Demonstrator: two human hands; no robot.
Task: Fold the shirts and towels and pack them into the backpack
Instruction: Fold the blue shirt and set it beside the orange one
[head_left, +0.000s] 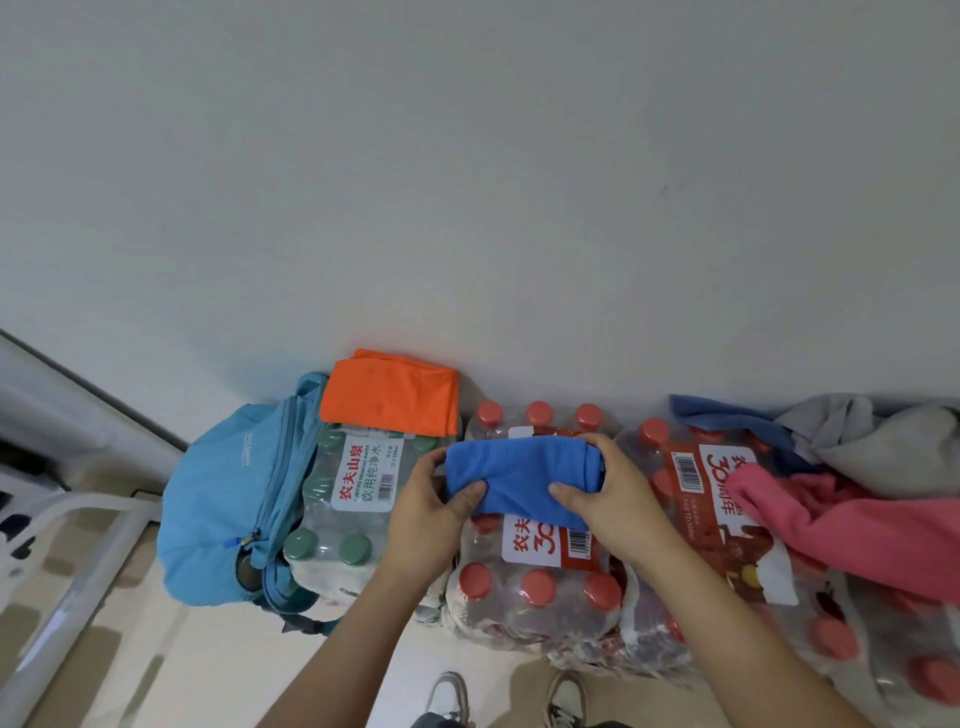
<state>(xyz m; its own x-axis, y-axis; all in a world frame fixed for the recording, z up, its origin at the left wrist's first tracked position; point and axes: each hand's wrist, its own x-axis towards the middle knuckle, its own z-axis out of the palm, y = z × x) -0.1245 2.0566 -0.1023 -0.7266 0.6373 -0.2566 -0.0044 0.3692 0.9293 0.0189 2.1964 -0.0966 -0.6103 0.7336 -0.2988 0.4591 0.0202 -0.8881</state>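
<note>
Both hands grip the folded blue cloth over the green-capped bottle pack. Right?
No. The head view shows the left hand and right hand gripping the folded blue cloth over the red-capped bottle pack, not the green-capped pack.

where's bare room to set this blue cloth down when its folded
Free: the near half of the green-capped pack, bordered by the orange cloth and the backpack; the near caps of the middle red-capped pack, below the left hand and right hand gripping the blue cloth. Crowded: the right pack, under the pink cloth and grey cloth.
</note>
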